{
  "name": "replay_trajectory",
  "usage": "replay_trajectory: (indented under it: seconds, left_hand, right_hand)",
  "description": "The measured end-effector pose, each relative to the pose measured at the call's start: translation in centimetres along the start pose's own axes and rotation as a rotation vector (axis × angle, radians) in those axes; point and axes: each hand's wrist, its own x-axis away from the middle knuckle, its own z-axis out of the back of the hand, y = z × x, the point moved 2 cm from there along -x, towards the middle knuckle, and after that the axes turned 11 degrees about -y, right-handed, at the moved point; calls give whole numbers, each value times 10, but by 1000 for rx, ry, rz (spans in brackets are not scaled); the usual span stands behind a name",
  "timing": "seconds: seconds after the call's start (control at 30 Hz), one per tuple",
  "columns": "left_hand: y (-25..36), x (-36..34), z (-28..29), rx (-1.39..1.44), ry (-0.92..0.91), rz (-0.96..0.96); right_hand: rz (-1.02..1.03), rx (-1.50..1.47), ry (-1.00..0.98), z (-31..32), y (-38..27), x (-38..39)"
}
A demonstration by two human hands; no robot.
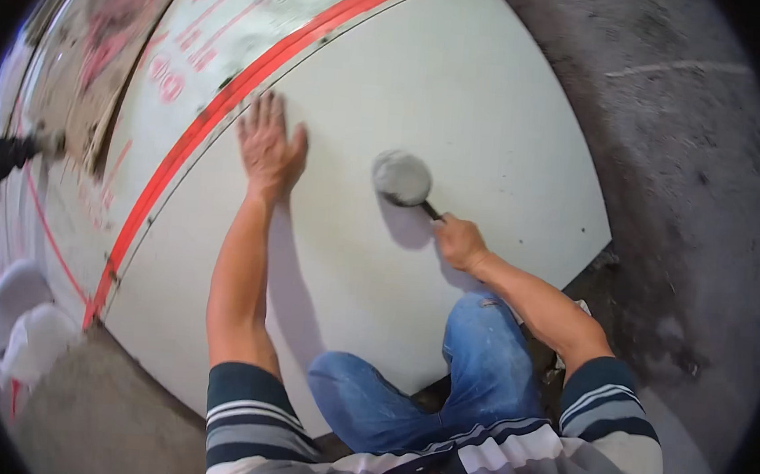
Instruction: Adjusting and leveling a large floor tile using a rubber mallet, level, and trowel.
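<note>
My left hand (272, 148) lies with fingers spread and pointing upward on a large pale, smooth panel (364, 86), beside its seam with a red-striped surface. My right hand (461, 241) is closed round the dark handle of a tool with a round grey head (401, 177), which looks like a mallet. The head is over the middle of the panel and casts a shadow below it; I cannot tell if it touches. My knees in jeans are at the panel's lower edge.
A red stripe (241, 82) crosses pale printed boards, with worn brown cardboard (114, 69) at upper left. Another person's dark sleeve and hand (25, 150) reach in from the left. White objects (34, 336) sit at lower left. Rough grey concrete floor (687, 135) lies along the right.
</note>
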Motion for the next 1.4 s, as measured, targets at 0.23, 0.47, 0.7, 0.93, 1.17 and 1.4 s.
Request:
replay_trajectory:
  seconds: [0.23, 0.47, 0.7, 0.93, 1.17, 1.4]
  left_hand:
    - [23, -9, 6, 15, -54, -15]
    - [12, -9, -9, 11, -98, -5]
    - [20, -11, 2, -16, -116, 14]
    - [-33, 23, -16, 52, 9, 107]
    - [-77, 207, -9, 143, -200, 333]
    - [-261, 402, 4, -10, -97, 1035]
  right_hand:
    - [49, 407, 622, 174, 45, -106]
    - [-108, 720, 462, 283, 34, -258]
    - [239, 495, 443, 314, 1, -254]
    - [18, 657, 321, 191, 14, -223]
    - [-17, 529, -136, 137, 50, -20]
    - [-40, 73, -70, 20, -7, -9]
